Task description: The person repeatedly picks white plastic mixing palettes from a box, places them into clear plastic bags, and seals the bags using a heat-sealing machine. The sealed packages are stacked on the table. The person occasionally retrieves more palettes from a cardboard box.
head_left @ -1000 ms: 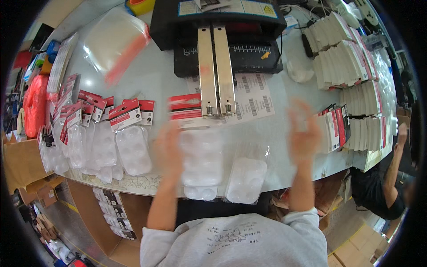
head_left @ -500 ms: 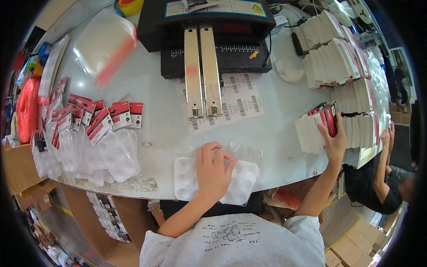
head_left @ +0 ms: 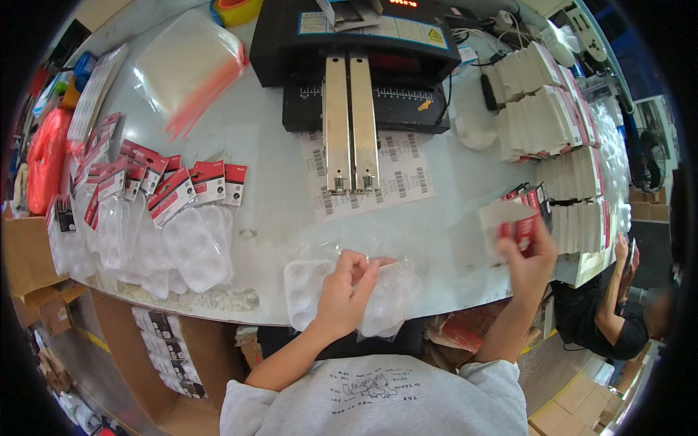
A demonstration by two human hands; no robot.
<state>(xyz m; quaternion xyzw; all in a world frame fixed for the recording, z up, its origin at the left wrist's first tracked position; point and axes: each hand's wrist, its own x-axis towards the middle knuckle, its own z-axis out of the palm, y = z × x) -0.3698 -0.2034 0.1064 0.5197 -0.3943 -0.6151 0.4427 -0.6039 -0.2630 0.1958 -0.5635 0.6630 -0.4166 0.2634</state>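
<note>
At the table's front edge lies a white plastic palette with round wells [head_left: 300, 291], partly inside a clear plastic bag [head_left: 408, 280]. My left hand [head_left: 345, 294] is over the palette, its thumb and fingers closed in a pinch on the bag near its top edge. Part of the palette is hidden under this hand. To the right, my right hand [head_left: 533, 265] grips a red-and-white header card [head_left: 518, 231], slightly smeared by motion. Just behind that card stands a short stack of similar cards [head_left: 502, 212].
Bagged palettes with red cards [head_left: 196, 243] lie heaped at left, near a fan of clear bags [head_left: 189, 65]. A black machine [head_left: 356, 43] with two metal rails reaches over a label sheet [head_left: 403, 174]. Card stacks [head_left: 542, 116] line the right side; a co-worker [head_left: 607, 312] is beyond.
My right hand has drawn a card left and toward me from the stack. My left hand's spread fingers have closed into a pinch at the bag. The view has shifted slightly.
</note>
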